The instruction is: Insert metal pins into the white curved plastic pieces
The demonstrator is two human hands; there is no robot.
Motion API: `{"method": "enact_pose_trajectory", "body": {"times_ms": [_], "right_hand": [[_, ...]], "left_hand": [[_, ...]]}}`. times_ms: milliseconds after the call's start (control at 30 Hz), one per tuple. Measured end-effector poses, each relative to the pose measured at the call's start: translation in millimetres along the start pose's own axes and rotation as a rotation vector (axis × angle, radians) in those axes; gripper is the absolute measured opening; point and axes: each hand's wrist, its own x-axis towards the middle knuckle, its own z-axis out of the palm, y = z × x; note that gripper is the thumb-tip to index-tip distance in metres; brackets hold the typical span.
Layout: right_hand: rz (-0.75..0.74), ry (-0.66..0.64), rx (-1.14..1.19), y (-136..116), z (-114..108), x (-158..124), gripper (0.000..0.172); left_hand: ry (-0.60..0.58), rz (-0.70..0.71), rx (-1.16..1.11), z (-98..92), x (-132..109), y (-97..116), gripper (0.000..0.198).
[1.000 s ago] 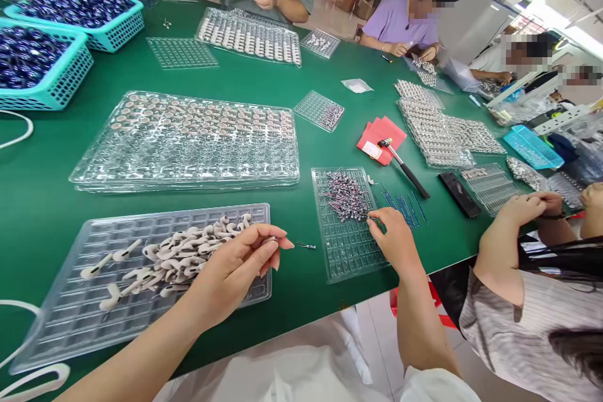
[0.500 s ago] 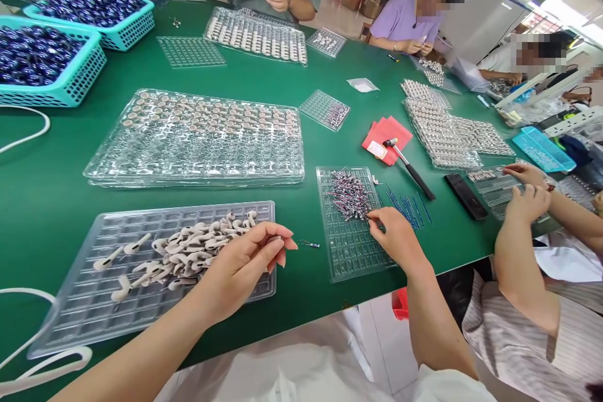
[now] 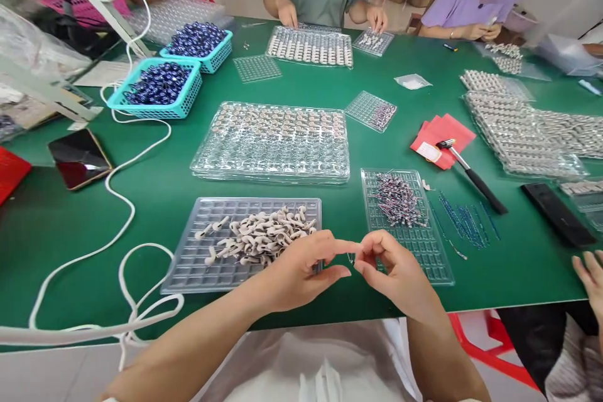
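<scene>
My left hand (image 3: 313,271) is beside the right end of a grey tray (image 3: 188,264) bearing a heap of white earphone shells (image 3: 264,235). Its index finger reaches out to my right hand's fingertips, and its thumb stands apart below. My right hand (image 3: 398,273) is closed in a pinch on a tiny wired part (image 3: 351,259), mostly hidden by the fingers. Behind that hand, a clear tray (image 3: 391,242) carries a pile of small wired components (image 3: 400,200). One loose wired piece (image 3: 458,250) lies right of this tray, near thin blue wires (image 3: 464,225).
A stack of clear blister trays (image 3: 273,166) lies ahead. To the right are a hammer (image 3: 475,182), red packets (image 3: 436,135) and a black case (image 3: 558,213). Leftward are a phone (image 3: 80,158), a looping white cable (image 3: 127,201) and turquoise baskets (image 3: 181,100). Co-workers sit opposite and at right.
My right hand has left the component pile and come to my left hand, their fingertips meeting. The view has swung left. The person opposite has lowered both hands, one to a small tray.
</scene>
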Motion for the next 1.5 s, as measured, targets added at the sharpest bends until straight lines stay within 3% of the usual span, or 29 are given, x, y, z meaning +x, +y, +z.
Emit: {"method": "enact_pose_trajectory", "body": {"times_ms": [67,200,400,500,700,767,933,1133,1367,1500], "right_hand": [[0.013,-0.070,0.029,-5,4,5,0.012],[0.059,-0.168,0.037,-9,5,11,0.020],[0.092,-0.247,0.134,-2,6,11,0.024],[0.047,-0.205,0.129,1,6,8,0.021],[-0.260,0.017,-0.147,2,10,-2,0.029],[-0.282,0.042,-0.153,3,12,-3,0.025],[-0.158,0.050,-0.140,2,16,0,0.006],[-0.171,0.028,-0.199,-6,12,4,0.012],[-0.150,0.048,-0.197,-3,17,4,0.011],[-0.083,0.091,-0.131,0,22,2,0.013]], "left_hand": [[-0.024,0.040,0.074,-4.3,-1,0,0.026],[-0.133,-0.035,0.161,-14.3,-3,3,0.019],[-0.240,-0.103,0.127,-20.1,0,4,0.014],[-0.231,-0.155,0.025,-20.4,2,4,0.013],[-0.079,-0.301,-0.264,-14.3,6,2,0.014],[-0.062,-0.306,-0.304,-11.4,6,2,0.013],[0.044,-0.144,-0.036,-6.0,2,1,0.011],[0.115,0.098,0.255,-3.3,2,-5,0.015],[0.115,0.214,0.379,-3.7,3,-7,0.020],[0.206,0.316,0.545,1.5,2,-7,0.016]]}}
